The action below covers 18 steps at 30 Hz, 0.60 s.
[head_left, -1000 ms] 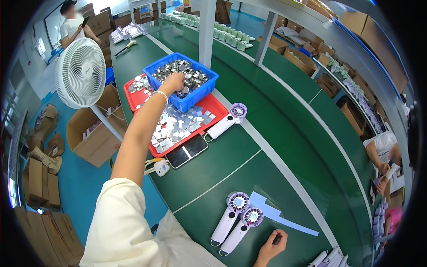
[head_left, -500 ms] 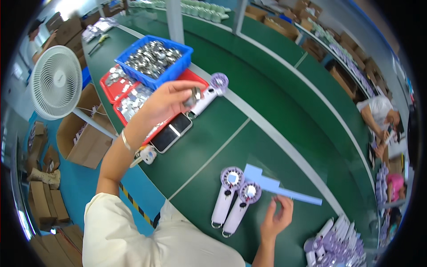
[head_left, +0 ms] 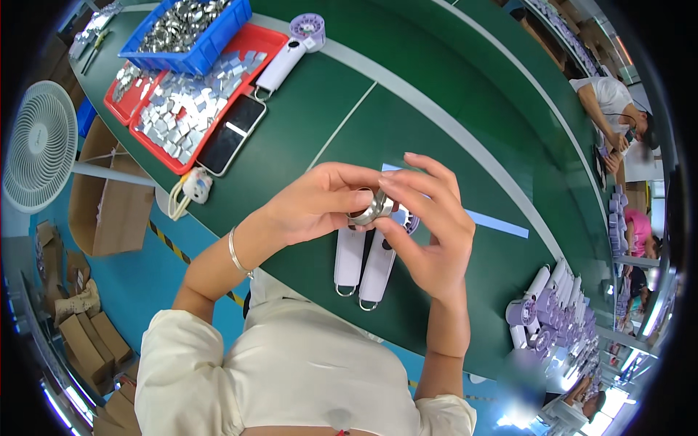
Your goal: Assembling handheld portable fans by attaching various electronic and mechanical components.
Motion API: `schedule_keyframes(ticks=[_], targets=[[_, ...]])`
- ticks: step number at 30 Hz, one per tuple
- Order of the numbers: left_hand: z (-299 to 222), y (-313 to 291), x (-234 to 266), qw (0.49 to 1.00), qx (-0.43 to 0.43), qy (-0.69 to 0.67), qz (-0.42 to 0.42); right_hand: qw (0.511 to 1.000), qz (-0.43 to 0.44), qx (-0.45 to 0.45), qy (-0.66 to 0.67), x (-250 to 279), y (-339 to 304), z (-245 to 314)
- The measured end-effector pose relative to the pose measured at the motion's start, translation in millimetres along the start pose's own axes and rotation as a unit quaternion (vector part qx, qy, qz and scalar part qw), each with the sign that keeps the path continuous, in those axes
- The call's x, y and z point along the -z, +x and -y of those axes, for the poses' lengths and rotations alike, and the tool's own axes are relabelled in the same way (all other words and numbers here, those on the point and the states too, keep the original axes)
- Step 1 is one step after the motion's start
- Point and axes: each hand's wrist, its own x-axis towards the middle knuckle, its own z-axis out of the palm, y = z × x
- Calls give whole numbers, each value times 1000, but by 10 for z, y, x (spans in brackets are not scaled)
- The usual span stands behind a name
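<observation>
In front of my body, my two hands meet over the green table. My left hand [head_left: 313, 205] pinches shiny round metal caps [head_left: 369, 214] between thumb and fingers; they overlap, so I cannot tell how many there are. From the other side, my right hand [head_left: 440, 232] closes thumb and fingertips on the same metal pieces. Beneath the hands lie two white-and-lilac handheld fans, a left one [head_left: 348, 260] and a right one [head_left: 377, 270], with their heads mostly hidden by my fingers. A light blue flat strip [head_left: 498, 224] runs out behind my right hand.
At the far left, a blue bin [head_left: 196, 61] of metal caps stands on a red tray [head_left: 172, 161] with small silvery squares. Nearby are a phone [head_left: 233, 136], a keychain [head_left: 195, 187] and another handheld fan [head_left: 281, 65]. Several fans [head_left: 556, 312] are heaped at right.
My left hand has come from beside the red tray toward me with the metal caps. My right hand has risen from the blue strip to meet it. The view has shifted.
</observation>
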Motion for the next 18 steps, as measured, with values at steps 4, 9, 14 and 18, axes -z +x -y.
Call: schedule_keyframes(ticks=[4, 9, 14, 18], targets=[[184, -51, 69, 998, 15, 27, -53, 998, 18, -48, 21, -88, -133, 23], [317, -106, 57, 999, 22, -16, -43, 994, -1, -58, 92, -124, -276, -56], [293, -239, -7, 984, 27, 130, -116, 969, -128, -163, 133, 80, -442, -170], [565, -315, -58, 953, 6, 296, -71, 975, 32, -200, -96, 123, -491, -210]])
